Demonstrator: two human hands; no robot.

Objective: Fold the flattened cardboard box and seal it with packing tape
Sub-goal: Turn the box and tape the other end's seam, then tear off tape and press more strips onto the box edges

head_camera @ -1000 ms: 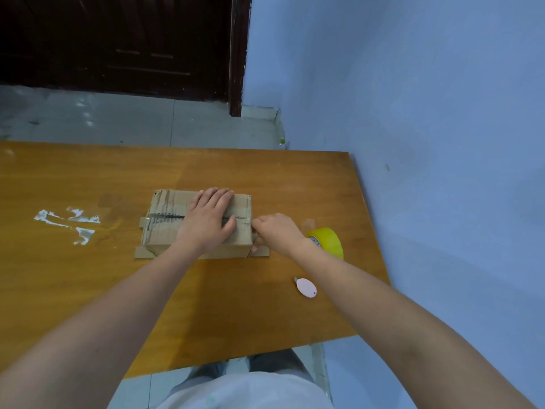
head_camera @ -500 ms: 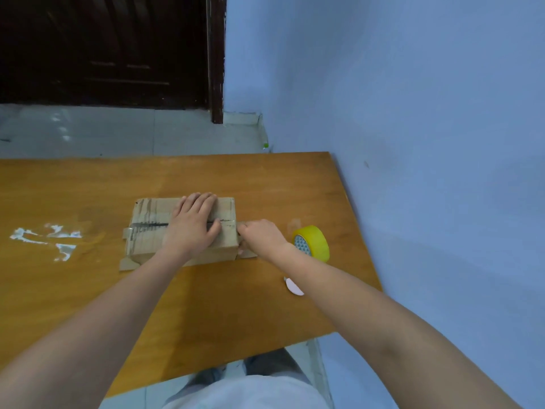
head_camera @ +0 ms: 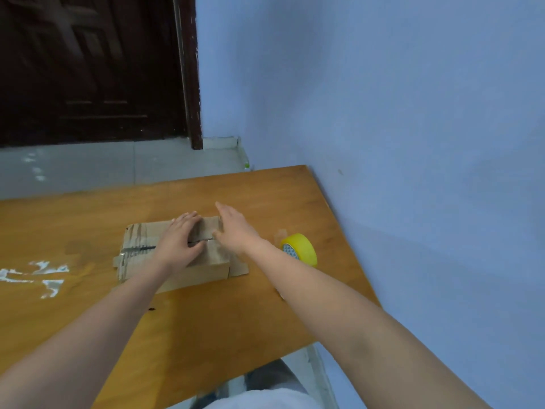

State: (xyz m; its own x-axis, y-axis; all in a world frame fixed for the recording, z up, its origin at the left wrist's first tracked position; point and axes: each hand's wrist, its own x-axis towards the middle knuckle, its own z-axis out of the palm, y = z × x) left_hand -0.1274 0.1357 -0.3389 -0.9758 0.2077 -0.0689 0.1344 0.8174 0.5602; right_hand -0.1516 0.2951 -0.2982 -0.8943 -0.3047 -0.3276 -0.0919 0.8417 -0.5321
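Head camera, looking down at a smooth orange-brown wooden table [head_camera: 206, 314] with a satin sheen, its right edge set against a matte pale blue wall [head_camera: 383, 113]. Near the middle of the tabletop lies a small, low, rectangular box of plain brown corrugated cardboard [head_camera: 203, 268], folded up, with its top flaps meeting in a dark seam that runs left to right. Strips of clear glossy tape, wrinkled in places, cover the left part of the top. Small flat cardboard flaps stick out on the table at the box's left and right ends. The left hand [head_camera: 180, 243] lies palm down on top of the box, fingers straight and close together, pressing flat over the seam. The right hand [head_camera: 234, 228] is at the box's right end, fingers extended and together, pointing away from the person; whether it touches the cardboard cannot be told. Just right of the box, apart from it, a roll of bright yellow packing tape [head_camera: 300, 249] stands on its edge, a round ring with a white patterned core facing the camera. On the table's left side are ragged white scuffed patches [head_camera: 38, 276]. Beyond the table is grey tiled floor [head_camera: 88, 163] and a dark brown panelled wooden door [head_camera: 88, 69].
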